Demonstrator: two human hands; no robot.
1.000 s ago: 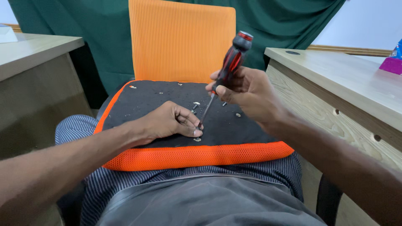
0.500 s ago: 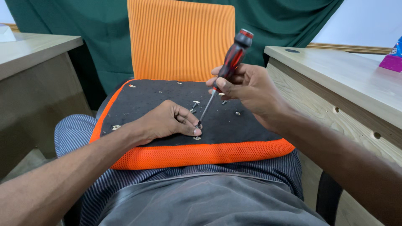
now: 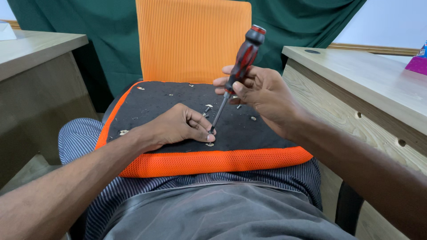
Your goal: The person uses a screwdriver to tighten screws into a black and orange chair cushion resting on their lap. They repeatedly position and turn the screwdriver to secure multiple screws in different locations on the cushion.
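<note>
Right hand (image 3: 262, 95) grasping the red-black screwdriver (image 3: 235, 73) – long axis tilted, tip down-left onto a screw (image 3: 211, 132) on the black seat underside (image 3: 178, 100). Left hand (image 3: 175, 126) nearer, fingertips pinching at that screw, just beside the tip.

Both forearms are bare (no sleeves showing); a grey shirt (image 3: 213, 213) hangs over blue-striped trousers (image 3: 80, 138).
</note>
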